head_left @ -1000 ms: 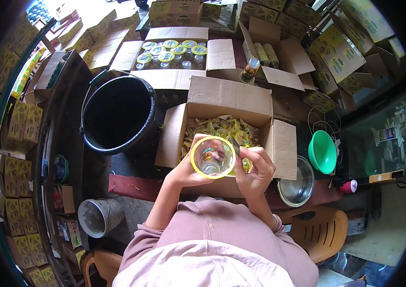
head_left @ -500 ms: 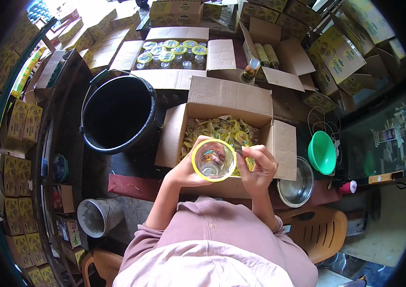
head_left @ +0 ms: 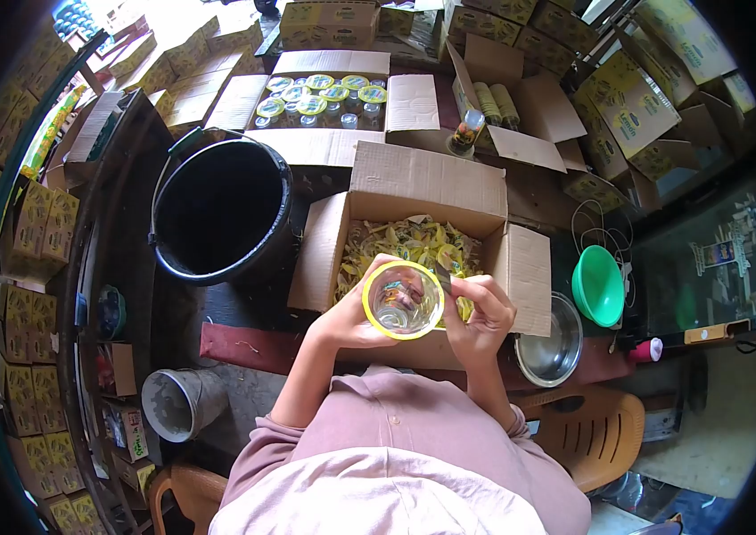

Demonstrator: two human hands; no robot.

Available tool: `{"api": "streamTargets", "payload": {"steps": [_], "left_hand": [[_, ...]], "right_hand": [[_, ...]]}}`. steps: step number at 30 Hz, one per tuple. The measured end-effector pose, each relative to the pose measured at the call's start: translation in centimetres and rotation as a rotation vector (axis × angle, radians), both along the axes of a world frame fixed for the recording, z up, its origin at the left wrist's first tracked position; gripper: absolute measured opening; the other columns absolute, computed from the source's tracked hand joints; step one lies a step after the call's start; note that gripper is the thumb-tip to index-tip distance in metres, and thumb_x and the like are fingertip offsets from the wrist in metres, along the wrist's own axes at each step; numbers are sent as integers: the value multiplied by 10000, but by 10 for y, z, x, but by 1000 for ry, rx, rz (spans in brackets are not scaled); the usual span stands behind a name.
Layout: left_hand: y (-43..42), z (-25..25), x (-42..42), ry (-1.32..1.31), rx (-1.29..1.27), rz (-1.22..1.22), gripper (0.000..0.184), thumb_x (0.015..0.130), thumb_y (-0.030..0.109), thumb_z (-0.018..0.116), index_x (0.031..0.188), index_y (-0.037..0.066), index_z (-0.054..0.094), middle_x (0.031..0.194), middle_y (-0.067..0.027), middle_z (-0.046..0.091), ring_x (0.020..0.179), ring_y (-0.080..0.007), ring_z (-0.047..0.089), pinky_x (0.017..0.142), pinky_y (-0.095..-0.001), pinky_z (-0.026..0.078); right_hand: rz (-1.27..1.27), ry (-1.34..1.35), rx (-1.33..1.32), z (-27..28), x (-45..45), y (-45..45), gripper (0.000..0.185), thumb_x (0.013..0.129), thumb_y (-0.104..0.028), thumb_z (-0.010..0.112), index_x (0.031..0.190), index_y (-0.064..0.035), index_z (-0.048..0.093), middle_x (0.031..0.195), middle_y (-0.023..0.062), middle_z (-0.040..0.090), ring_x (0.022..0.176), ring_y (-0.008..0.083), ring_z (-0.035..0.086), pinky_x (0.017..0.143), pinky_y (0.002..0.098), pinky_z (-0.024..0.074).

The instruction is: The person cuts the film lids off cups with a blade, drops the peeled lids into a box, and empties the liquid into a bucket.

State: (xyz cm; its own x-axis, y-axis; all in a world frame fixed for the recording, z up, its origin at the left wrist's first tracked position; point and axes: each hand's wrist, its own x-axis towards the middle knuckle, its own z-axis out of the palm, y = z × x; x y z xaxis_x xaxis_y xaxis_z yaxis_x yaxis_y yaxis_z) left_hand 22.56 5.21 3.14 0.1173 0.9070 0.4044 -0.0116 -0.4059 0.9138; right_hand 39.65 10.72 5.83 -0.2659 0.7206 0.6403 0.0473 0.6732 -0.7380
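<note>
My left hand [head_left: 348, 314] is closed around the side of a clear plastic jar [head_left: 393, 312] with a yellow rim. Its round end faces me, and a colourful label shows through the wall. On the other side, my right hand [head_left: 482, 319] pinches a small dark flat piece [head_left: 444, 278] against or close to the rim; what the piece is I cannot make out. Just beyond both hands stands an open cardboard box [head_left: 427, 174], filled with small yellow-and-green wrapped packets [head_left: 396, 239].
Left of the box is a large black bucket [head_left: 284, 214]. A second carton [head_left: 329, 147] holds jars with yellow lids. To the right are a steel bowl [head_left: 525, 352], a green bowl [head_left: 599, 285] and another open carton [head_left: 530, 147]. A single jar [head_left: 465, 134] stands beside it.
The jar has shifted slightly to the right and down, with my left hand still around it. My right hand keeps its pinch in nearly the same place.
</note>
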Motion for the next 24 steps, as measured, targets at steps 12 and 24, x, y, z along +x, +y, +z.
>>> {"api": "streamTargets", "payload": {"steps": [12, 24], "left_hand": [[-1, -4, -2, 46, 31, 14, 700, 593, 147, 763, 1181, 26, 402, 1093, -83, 395, 1038, -192, 455, 911, -298, 367], [-3, -5, 5, -64, 4, -34, 687, 598, 116, 745, 1191, 31, 410, 1139, -84, 425, 1030, -194, 472, 930, -304, 367]], "right_hand": [[12, 1, 3, 0, 2, -3, 256, 639, 97, 665, 867, -17, 643, 709, 71, 599, 629, 145, 581, 574, 236, 454], [-75, -5, 2, 0, -1, -5, 254, 649, 94, 669, 877, -15, 642, 712, 66, 600, 628, 130, 581, 572, 231, 456]]}}
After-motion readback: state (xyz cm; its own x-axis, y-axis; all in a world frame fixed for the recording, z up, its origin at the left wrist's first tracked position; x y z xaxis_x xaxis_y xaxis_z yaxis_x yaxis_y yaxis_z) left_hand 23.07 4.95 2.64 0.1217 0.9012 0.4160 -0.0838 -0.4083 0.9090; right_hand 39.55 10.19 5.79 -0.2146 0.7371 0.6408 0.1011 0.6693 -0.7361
